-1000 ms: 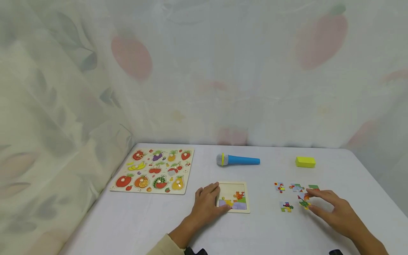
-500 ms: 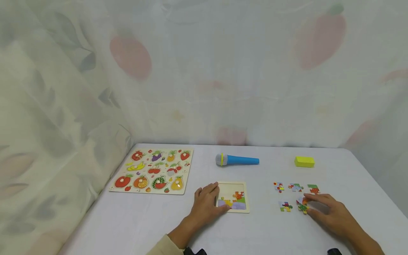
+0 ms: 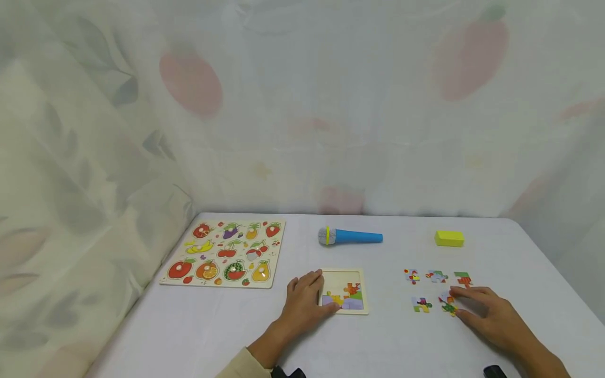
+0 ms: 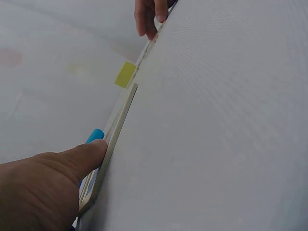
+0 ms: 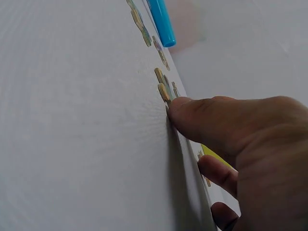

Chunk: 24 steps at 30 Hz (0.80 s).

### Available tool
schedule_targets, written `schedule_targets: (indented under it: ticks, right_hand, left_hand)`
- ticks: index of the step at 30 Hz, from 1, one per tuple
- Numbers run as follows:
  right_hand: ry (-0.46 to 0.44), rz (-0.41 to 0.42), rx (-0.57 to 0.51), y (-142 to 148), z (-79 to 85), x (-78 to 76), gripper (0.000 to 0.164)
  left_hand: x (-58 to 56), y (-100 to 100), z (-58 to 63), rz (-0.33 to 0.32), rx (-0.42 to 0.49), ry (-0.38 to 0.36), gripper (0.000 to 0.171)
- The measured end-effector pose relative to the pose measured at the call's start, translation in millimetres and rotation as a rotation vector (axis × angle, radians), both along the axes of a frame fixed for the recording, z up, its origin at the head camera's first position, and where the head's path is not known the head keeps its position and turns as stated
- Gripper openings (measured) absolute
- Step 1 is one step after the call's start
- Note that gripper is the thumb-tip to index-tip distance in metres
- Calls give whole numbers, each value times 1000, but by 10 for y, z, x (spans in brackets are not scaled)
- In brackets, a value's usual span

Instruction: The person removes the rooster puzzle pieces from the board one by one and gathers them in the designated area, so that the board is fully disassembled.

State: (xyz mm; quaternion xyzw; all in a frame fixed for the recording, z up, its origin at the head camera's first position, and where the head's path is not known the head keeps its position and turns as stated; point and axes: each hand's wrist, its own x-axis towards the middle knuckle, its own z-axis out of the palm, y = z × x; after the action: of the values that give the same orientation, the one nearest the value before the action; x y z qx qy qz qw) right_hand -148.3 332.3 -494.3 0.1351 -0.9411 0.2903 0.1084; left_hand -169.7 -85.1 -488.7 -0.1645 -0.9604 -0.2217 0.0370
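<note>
My left hand [image 3: 304, 304] rests at the left side of a small wooden puzzle tray [image 3: 365, 291], its thumb pressing the near rim. Inside the tray, several jigsaw pieces [image 3: 352, 302] fill the lower part. To the right, my right hand [image 3: 491, 317] pinches a colourful jigsaw piece [image 3: 447, 305] between thumb and index finger, low over the cloth. In the right wrist view the thumb tip meets the edge of a piece [image 5: 164, 92]. Other loose pieces lie around it: one at left [image 3: 421, 304], and a back row including a green and red piece [image 3: 463, 279].
A fruit peg puzzle board [image 3: 222, 254] lies at the left of the white table [image 3: 378, 346]. Behind the tray is a blue toy microphone [image 3: 350, 236]. A yellow block [image 3: 449, 238] stands at the back right. Patterned curtains [image 3: 283, 131] border the table.
My right hand has come slightly nearer with its jigsaw piece, which sits lower beside the others. The green and red piece behind is less covered. My left hand has stayed at the tray.
</note>
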Motion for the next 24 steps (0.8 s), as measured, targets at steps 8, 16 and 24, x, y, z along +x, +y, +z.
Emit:
schedule_targets:
  ticks: [8,16,24]
  right_hand:
    - [40,26,-72,6,98,-2,47]
    - [69,71,-164,-112,328,43,51]
    - [114,83,-182,-325,618,78,56]
  left_hand:
    - [-7,1,-18,0,5,-2,82]
    - [3,-15,-7,-1,6,2,82]
    - [-10,-1,-25,2,5,6,82]
